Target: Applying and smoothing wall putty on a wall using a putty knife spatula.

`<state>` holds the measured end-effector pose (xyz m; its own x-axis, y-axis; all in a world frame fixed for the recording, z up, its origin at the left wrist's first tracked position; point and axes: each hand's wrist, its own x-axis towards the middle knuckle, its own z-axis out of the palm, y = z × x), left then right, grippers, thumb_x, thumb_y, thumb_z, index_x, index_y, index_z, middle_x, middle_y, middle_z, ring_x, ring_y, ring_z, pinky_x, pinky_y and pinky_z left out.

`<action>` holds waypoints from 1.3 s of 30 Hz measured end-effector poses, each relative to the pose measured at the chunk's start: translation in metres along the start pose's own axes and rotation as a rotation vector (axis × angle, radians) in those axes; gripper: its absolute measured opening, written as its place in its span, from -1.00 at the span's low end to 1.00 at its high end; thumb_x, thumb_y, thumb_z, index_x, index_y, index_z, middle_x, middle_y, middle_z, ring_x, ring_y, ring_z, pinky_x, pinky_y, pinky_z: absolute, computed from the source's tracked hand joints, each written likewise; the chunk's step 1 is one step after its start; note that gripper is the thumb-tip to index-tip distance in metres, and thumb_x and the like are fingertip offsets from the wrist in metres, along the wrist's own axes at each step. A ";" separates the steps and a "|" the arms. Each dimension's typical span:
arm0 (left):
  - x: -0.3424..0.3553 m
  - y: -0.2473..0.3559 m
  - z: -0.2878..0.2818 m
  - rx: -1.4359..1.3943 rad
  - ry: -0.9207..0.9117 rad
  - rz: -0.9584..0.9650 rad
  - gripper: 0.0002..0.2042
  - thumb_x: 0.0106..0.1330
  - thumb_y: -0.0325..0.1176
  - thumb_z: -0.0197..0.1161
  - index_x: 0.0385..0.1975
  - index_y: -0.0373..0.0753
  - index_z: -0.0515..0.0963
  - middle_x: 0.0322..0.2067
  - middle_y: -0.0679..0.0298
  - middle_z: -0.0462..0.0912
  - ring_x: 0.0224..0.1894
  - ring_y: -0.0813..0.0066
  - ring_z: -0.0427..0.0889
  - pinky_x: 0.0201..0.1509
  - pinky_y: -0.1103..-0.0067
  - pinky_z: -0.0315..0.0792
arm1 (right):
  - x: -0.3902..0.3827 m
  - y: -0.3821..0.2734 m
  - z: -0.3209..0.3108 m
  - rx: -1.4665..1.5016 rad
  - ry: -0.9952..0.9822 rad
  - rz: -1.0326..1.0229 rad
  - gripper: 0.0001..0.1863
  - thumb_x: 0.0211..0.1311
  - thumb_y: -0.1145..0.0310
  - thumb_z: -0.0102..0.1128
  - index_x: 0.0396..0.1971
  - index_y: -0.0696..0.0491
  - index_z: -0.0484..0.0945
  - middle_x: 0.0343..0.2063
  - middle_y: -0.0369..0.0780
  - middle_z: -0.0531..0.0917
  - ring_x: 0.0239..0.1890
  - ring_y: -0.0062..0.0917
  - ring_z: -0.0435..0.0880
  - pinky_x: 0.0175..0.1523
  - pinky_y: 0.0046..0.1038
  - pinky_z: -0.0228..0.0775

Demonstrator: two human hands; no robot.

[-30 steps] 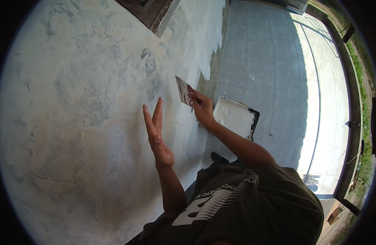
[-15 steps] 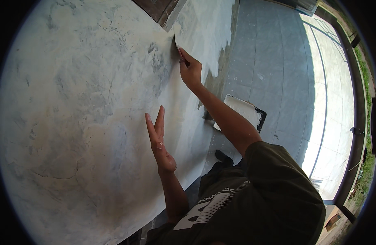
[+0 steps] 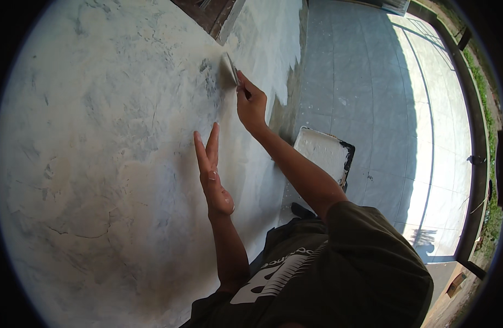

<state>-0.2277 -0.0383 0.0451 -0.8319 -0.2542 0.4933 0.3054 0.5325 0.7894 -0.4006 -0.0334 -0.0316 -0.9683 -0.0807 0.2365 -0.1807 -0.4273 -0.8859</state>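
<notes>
My right hand (image 3: pixel 252 106) is closed round a putty knife (image 3: pixel 230 70), whose pale blade lies at the wall below the corner of a dark brown frame. The wall (image 3: pixel 98 180) is coated in patchy white and grey filler, with a darker grey patch just left of the blade. My left hand (image 3: pixel 213 177) is lifted beside the wall with its fingers stretched out and apart, holding nothing. White smears show on its thumb and palm. Whether its edge touches the wall I cannot tell.
On the grey tiled floor (image 3: pixel 349 71), right of the wall, lies a shallow white tray (image 3: pixel 317 143) with a black-stained rim, partly behind my right forearm. The dark brown frame (image 3: pixel 210 16) juts in at the top. Sunlit tiles and a low ledge (image 3: pixel 472 126) run along the far right.
The putty knife's blade has turned so more of its flat face shows, and it has shifted slightly left and down. My left hand has moved up a little, its fingers still spread.
</notes>
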 end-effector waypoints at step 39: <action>-0.019 0.020 -0.011 0.021 0.133 -0.002 -0.28 0.45 0.04 -0.39 0.47 -0.32 -0.24 0.37 -0.19 0.16 0.45 -0.04 0.12 0.50 0.18 -0.14 | -0.074 -0.024 -0.012 0.201 -0.126 0.170 -0.51 0.31 0.65 -0.03 0.26 0.16 0.40 -0.02 -0.24 0.64 0.02 -0.65 0.55 0.10 -0.60 0.36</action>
<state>-0.2009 -0.0312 0.0558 -0.7632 -0.3594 0.5370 0.2926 0.5486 0.7832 -0.3269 -0.0061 -0.0331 -0.9504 -0.2723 0.1500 0.0326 -0.5672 -0.8229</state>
